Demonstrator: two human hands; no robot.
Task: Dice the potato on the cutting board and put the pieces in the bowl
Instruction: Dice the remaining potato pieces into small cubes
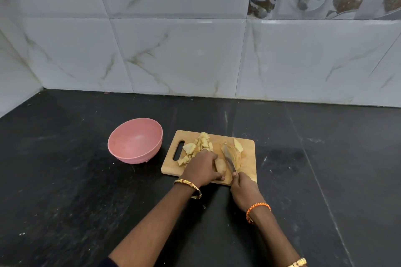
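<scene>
A wooden cutting board [247,169] lies on the black counter. My left hand [200,169] grips a piece of potato [221,166] at the board's near edge. My right hand [244,187] holds a knife [230,159] whose blade rests just right of that piece. A fan of thin potato slices [235,154] lies to the right of the blade. A heap of cut potato pieces [196,147] sits on the board's left half near the handle slot. The pink bowl [135,140] stands left of the board with nothing visible inside.
The black stone counter [65,180] runs out on all sides of the board. A tiled wall [195,54] closes the back and a side wall meets it at the far left corner.
</scene>
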